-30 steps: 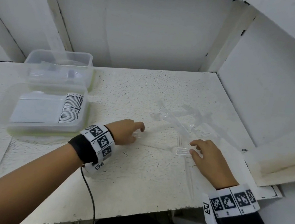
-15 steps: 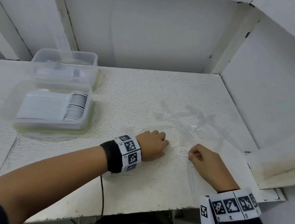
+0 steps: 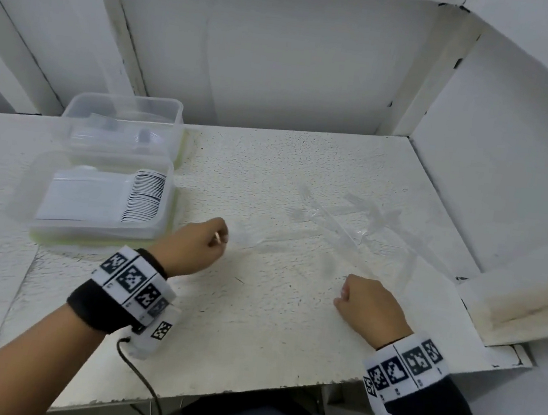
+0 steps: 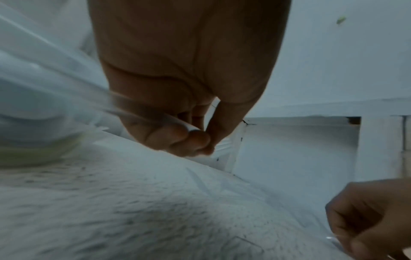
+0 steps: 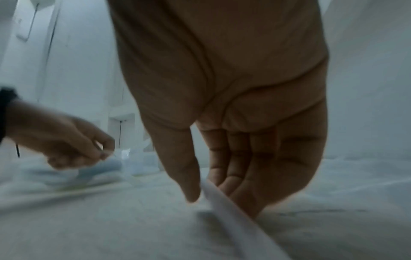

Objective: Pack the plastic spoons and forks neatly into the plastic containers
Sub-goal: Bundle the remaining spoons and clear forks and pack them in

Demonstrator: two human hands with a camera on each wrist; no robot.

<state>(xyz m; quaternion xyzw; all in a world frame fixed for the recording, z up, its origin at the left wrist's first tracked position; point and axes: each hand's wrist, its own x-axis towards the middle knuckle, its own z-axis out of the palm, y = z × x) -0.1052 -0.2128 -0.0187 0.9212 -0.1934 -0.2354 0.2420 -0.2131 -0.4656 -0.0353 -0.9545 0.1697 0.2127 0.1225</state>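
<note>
Where set at the far left of the rough, speckled white bench [image 3: 251, 325]: two clear rectangular plastic containers with rounded corners, one behind the other, both open-topped. Inside the nearer container [image 3: 167, 204], a tight row of stacked plastic cutlery [image 3: 144, 198], lying flat, showing as thin ribbed edges at its right end and pale handles running left. Inside the rear container [image 3: 127, 97], a few clear pieces, too blurred to tell apart.

Just right of the nearer container, the left hand [image 3: 195, 249], knuckles up, fingers curled, pinching one end of a clear plastic utensil [image 3: 255, 239] between thumb and forefinger. Seen from the left wrist as a glassy strip [image 4: 155, 119] crossing the curled fingers [image 4: 169, 137]. Fork or spoon: cannot tell.

Further right and toward the back, a loose heap of transparent plastic forks and spoons [image 3: 350, 223], crossed over one another, glossy, faint against the bench.

Nearer the front edge, well apart from the containers, the right hand [image 3: 371, 305], clenched, knuckles up. From the right wrist, thumb [image 5: 186, 176] and fingers closed on a pale, flat plastic handle [image 5: 222, 202] slanting down over the bench.

On both wrists, black bands with white checkered marker tags [image 3: 128, 286].

At the far right, stacked off-white slabs [image 3: 530, 301] leaning against the wall.
</note>
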